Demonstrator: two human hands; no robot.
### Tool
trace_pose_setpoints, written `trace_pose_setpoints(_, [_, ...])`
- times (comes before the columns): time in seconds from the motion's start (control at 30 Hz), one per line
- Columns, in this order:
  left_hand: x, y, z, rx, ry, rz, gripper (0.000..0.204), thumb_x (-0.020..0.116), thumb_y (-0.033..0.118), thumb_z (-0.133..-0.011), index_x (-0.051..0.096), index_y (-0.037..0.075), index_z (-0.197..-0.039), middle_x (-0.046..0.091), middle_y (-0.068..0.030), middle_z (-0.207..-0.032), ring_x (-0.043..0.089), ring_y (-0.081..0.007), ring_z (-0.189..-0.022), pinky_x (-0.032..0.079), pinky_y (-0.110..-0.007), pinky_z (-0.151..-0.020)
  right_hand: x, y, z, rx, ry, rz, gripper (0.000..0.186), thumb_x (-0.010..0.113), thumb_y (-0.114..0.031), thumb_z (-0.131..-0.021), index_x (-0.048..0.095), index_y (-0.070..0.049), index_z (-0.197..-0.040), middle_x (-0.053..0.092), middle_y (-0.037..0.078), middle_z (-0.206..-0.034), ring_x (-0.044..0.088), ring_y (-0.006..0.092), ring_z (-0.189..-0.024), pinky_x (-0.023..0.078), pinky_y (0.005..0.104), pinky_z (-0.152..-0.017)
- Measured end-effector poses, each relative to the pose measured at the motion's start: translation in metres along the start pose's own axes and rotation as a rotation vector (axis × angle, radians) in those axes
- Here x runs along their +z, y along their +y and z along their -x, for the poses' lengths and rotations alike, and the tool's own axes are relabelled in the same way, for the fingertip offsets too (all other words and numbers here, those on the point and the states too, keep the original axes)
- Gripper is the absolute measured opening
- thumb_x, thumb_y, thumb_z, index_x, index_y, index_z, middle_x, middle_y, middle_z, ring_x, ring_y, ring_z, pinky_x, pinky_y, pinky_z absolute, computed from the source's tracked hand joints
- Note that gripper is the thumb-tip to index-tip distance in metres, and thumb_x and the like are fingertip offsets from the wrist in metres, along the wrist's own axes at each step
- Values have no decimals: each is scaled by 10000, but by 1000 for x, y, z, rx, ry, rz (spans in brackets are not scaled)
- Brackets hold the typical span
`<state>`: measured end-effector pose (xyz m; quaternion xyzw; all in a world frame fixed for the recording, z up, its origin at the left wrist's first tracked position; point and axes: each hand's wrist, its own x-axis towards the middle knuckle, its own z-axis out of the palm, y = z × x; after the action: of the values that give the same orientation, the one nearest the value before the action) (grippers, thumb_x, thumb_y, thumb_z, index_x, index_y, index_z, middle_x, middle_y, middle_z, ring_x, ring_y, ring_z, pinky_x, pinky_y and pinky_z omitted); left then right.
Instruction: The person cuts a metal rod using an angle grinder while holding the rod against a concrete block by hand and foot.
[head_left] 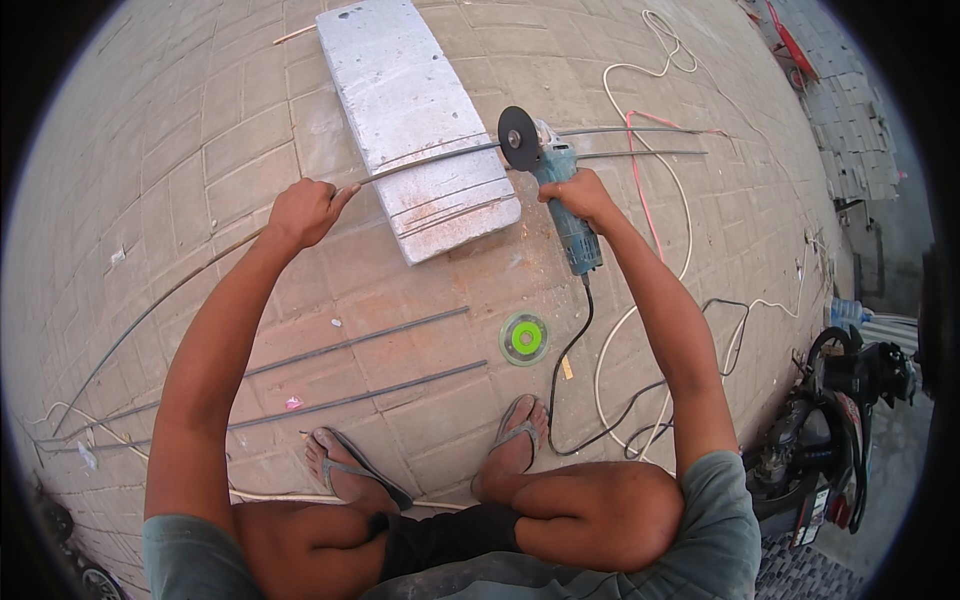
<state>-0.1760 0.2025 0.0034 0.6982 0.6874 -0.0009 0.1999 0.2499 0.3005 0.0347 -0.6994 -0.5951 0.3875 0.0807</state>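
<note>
My left hand [305, 213] is closed round a long thin metal rod [430, 158], which lies across a pale concrete block [380, 85] marked with several straight grooves. My right hand [578, 195] grips a teal angle grinder [575, 242] just right of the block. Its black cutting disc [522, 125] is upright at the rod, beside the block's right edge; I cannot tell whether they touch. A second rod [640, 153] runs under or behind the grinder. Below the grinder a round disc with a green centre [524, 338] lies on the paving.
Two loose rods [350, 388] lie in front of my sandalled feet [515, 440]. A black power cord [570, 350] and coiled pale cords [680, 200] cross the paving [200, 120] at my right. A parked motorbike [810, 430], a water jug [848, 312] and stacked pavers [845, 130] line the right side.
</note>
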Motion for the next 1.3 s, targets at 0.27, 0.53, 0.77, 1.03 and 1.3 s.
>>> trace_pose_setpoints(0.27, [-1,2,1,14,13,-4,759,411,608,-1073,748,-8,-784,713,-277,-816,697,-464,-842,561,-538,-788,0,1,-3,5,-2,32,415,848,-274,-638,725,91,-793,720,183,-789,690,267,-687,533,401,-623])
trace_pose_setpoints(0.53, [1,1,2,18,43,32,755,446,601,-1064,738,-33,-774,691,-303,-786,688,-478,-804,543,-554,-760,1,-1,-5,20,18,34,431,849,-283,-639,721,101,-787,723,190,-796,693,279,-687,538,404,-628])
trace_pose_setpoints(0.77, [0,3,2,12,19,-21,760,411,616,-1071,759,-6,-806,719,-273,-822,705,-457,-836,566,-534,-780,-1,-2,-5,4,-7,31,453,848,-296,-636,719,106,-800,724,204,-811,694,290,-696,540,411,-641])
trace_pose_setpoints(1.03, [1,3,3,2,20,-4,754,418,607,-1071,747,-8,-785,715,-280,-826,702,-462,-846,562,-537,-786,-3,-3,-4,23,-20,46,472,849,-307,-624,721,108,-808,725,211,-818,699,295,-712,543,412,-648])
trace_pose_setpoints(1.3, [-1,4,2,7,13,-12,752,416,605,-1072,757,-8,-800,718,-279,-834,701,-465,-853,561,-539,-792,-4,-2,-3,11,-5,72,472,853,-301,-618,723,111,-809,725,206,-818,700,288,-699,546,406,-639])
